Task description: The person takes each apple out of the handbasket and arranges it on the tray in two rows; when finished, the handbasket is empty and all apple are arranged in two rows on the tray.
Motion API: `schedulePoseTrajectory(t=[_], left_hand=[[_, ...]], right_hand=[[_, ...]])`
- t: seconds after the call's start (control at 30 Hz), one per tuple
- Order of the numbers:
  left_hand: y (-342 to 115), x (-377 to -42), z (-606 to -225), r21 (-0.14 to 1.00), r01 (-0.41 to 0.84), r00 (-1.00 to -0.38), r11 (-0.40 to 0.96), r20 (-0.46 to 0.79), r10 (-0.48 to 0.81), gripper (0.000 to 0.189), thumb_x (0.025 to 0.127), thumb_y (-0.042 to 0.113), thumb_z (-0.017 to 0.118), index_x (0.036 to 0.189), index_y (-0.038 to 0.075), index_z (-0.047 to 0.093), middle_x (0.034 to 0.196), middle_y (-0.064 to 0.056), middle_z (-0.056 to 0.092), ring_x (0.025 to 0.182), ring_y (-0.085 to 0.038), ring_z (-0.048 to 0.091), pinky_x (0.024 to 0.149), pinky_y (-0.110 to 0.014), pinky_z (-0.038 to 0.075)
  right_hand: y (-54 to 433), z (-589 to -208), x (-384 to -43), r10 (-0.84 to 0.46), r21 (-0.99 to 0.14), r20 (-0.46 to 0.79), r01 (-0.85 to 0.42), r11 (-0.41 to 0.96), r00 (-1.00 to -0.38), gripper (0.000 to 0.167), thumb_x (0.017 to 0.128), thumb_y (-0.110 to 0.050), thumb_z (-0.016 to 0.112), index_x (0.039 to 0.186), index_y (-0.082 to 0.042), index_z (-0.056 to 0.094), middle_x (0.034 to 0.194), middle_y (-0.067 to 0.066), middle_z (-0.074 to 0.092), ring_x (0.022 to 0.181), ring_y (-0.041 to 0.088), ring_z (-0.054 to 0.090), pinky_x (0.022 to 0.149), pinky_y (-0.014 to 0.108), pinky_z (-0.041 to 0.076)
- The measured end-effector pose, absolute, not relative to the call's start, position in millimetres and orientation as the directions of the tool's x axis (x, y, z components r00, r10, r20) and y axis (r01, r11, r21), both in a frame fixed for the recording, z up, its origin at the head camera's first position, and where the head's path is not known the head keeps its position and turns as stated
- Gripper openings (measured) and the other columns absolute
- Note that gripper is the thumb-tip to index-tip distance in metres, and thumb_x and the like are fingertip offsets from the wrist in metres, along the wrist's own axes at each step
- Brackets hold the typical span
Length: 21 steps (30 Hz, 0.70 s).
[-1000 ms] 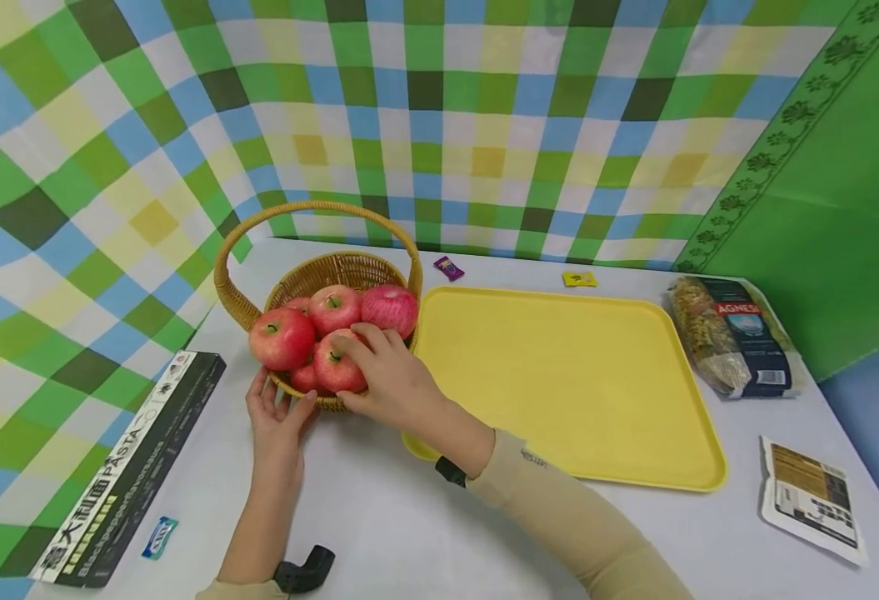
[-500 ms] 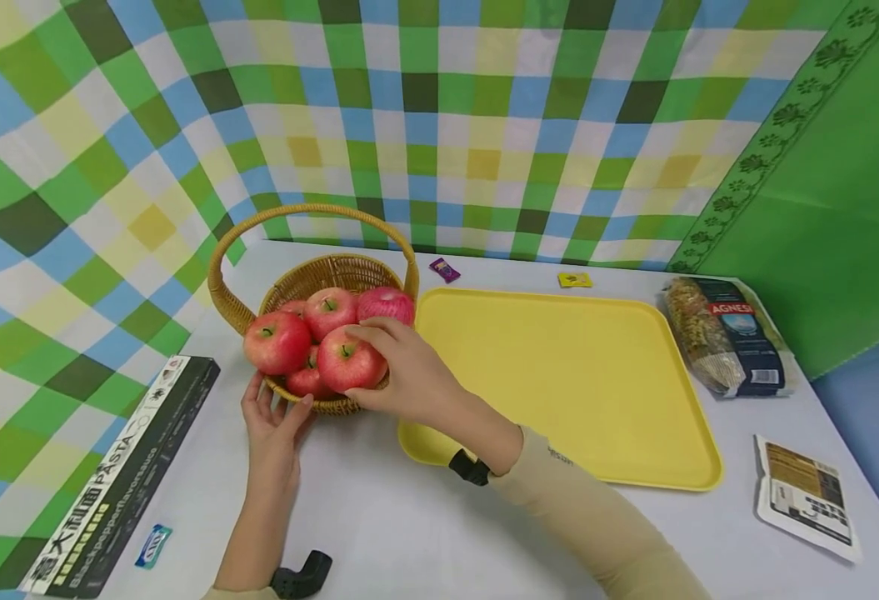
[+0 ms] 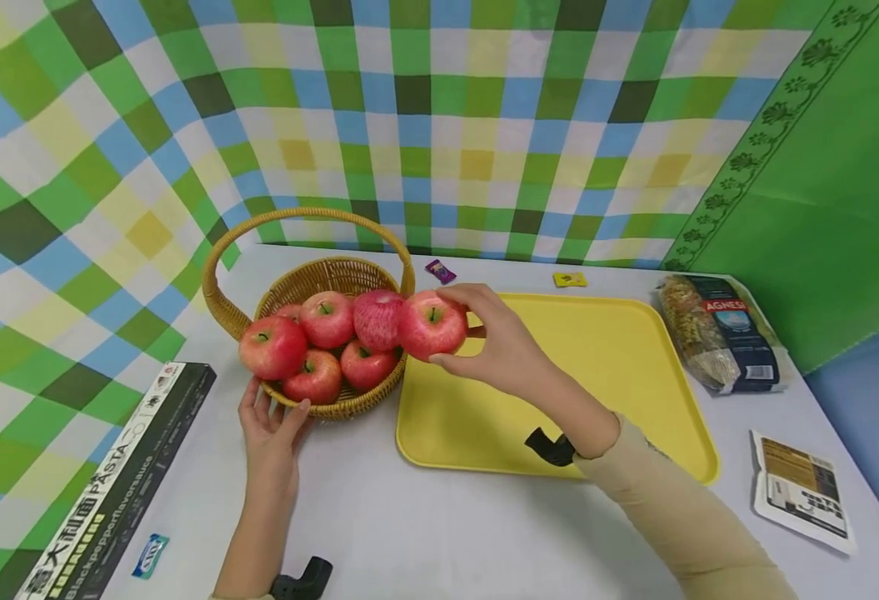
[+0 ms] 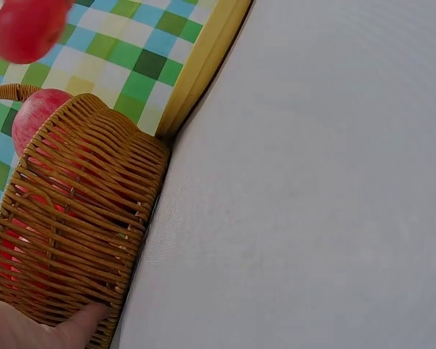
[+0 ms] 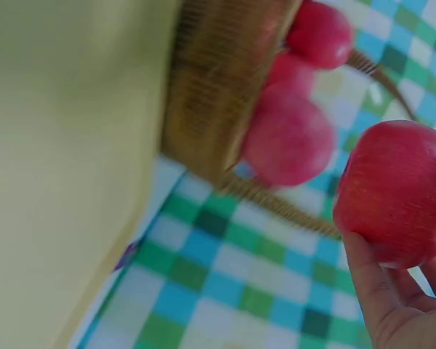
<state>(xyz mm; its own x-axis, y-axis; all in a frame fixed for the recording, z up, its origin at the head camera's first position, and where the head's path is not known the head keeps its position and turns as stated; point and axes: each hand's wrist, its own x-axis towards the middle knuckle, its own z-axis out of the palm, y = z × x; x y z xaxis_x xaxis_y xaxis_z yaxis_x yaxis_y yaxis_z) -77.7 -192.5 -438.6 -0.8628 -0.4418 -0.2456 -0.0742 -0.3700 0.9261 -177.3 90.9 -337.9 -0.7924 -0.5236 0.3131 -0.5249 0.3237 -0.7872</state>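
My right hand [image 3: 502, 342] grips a red apple [image 3: 433, 325] between thumb and fingers. The apple is in the air over the basket's right rim and the tray's left edge; the right wrist view shows the held apple [image 5: 396, 193] close up. Several more apples [image 3: 274, 348] lie in the brown wicker basket [image 3: 345, 407], which has a tall arched handle. At the basket's near left side my left hand [image 3: 270, 429] holds its wall, the thumb in front and fingers around the left. In the left wrist view the thumb lies low on the woven wall [image 4: 80, 211].
A yellow tray [image 3: 596, 392] lies right of the basket. Behind it are purple [image 3: 441, 271] and yellow [image 3: 570, 279] small packets. A pasta bag [image 3: 724, 333] and white-brown pouch [image 3: 802, 492] sit right. A long pasta box [image 3: 120, 479] and blue packet [image 3: 150, 556] lie left.
My right hand has lifted the apple out of the basket's front and carried it right and up, uncovering another apple beneath. The left hand stays at the basket.
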Motion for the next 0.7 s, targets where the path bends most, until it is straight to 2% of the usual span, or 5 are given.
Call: schedulePoseTrajectory(t=[0.23, 0.4, 0.53, 0.7], left_hand=[[-191, -77, -439, 0.924, -0.065, -0.862, -0.376, -0.242, -0.445, 0.084, 0.093, 0.003, 0.062, 0.151, 0.032, 0.009, 0.16, 0.005, 0.011, 0.143, -0.02, 0.021, 0.104, -0.04, 0.041], [-193, -76, -440, 0.922, -0.079, -0.854, -0.378, -0.258, -0.451, 0.084, 0.092, 0.004, 0.063, 0.151, 0.034, 0.01, 0.16, 0.005, 0.011, 0.143, -0.02, 0.021, 0.102, -0.039, 0.043], [-193, -76, -441, 0.924, -0.084, -0.855, -0.374, -0.259, -0.449, 0.085, 0.092, 0.006, 0.065, 0.151, 0.035, 0.01, 0.16, 0.005, 0.011, 0.143, -0.021, 0.021, 0.102, -0.038, 0.042], [-192, -77, -441, 0.926, -0.08, -0.861, -0.37, -0.251, -0.443, 0.086, 0.091, 0.007, 0.066, 0.151, 0.035, 0.01, 0.16, 0.005, 0.011, 0.143, -0.021, 0.021, 0.104, -0.04, 0.041]], right_hand=[[115, -364, -217, -0.432, -0.824, 0.218, -0.402, 0.399, -0.875, 0.069, 0.076, -0.014, 0.083, 0.135, -0.006, 0.048, 0.13, 0.009, 0.047, 0.109, 0.027, 0.054, 0.082, 0.039, 0.057], [112, -393, -247, -0.368, -0.824, 0.117, -0.297, 0.483, -0.922, 0.067, 0.077, -0.018, 0.082, 0.133, -0.005, 0.049, 0.129, 0.011, 0.048, 0.107, 0.029, 0.054, 0.08, 0.04, 0.057], [107, -413, -262, -0.344, -0.808, 0.066, -0.253, 0.533, -0.937, 0.067, 0.076, -0.02, 0.083, 0.132, -0.003, 0.05, 0.126, 0.013, 0.05, 0.107, 0.03, 0.053, 0.083, 0.04, 0.056], [97, -423, -270, -0.358, -0.782, 0.051, -0.26, 0.567, -0.933, 0.067, 0.075, -0.021, 0.083, 0.13, -0.002, 0.051, 0.125, 0.014, 0.051, 0.107, 0.029, 0.051, 0.085, 0.038, 0.054]])
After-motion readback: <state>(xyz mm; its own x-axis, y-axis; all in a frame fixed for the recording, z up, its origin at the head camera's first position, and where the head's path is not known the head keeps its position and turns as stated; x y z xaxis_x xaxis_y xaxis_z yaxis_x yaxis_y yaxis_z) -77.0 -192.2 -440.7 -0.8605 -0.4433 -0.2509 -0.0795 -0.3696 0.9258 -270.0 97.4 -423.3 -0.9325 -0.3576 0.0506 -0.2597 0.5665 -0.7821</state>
